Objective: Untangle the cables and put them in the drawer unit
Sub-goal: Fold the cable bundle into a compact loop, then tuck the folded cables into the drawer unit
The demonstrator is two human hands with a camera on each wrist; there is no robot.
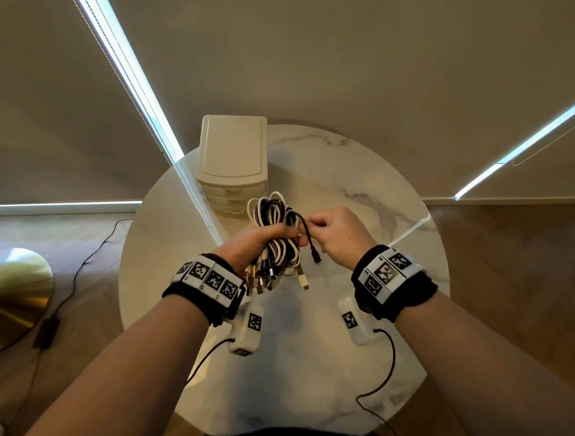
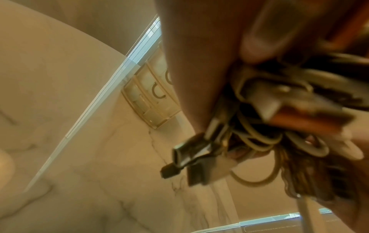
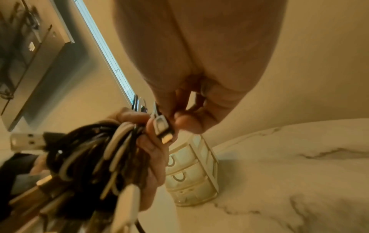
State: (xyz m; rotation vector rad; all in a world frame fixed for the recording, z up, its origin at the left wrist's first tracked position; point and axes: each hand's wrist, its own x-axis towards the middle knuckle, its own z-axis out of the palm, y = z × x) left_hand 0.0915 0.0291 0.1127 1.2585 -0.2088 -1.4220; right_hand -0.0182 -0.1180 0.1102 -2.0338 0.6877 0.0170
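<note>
A tangled bundle of cables [image 1: 278, 230], white, black and purple, hangs above the round marble table [image 1: 366, 196]. My left hand [image 1: 260, 239] grips the bundle around its middle, with USB plugs [image 1: 268, 281] dangling below. My right hand [image 1: 332, 234] pinches a black cable [image 1: 307, 233] beside the bundle; its plug end [image 1: 316, 258] hangs free. In the right wrist view the fingertips [image 3: 185, 123] pinch a plug [image 3: 163, 127] at the bundle [image 3: 95, 154]. The left wrist view shows the plugs [image 2: 199, 154] close up and blurred. A cream drawer unit [image 1: 232, 163] stands at the table's far left, its drawers closed.
A brass lamp base [image 1: 1, 296] sits on the wooden floor to the left, with a thin black cord [image 1: 82, 264] trailing past it. Closed blinds with bright gaps fill the background. Bare marble lies to the right and near side of the hands.
</note>
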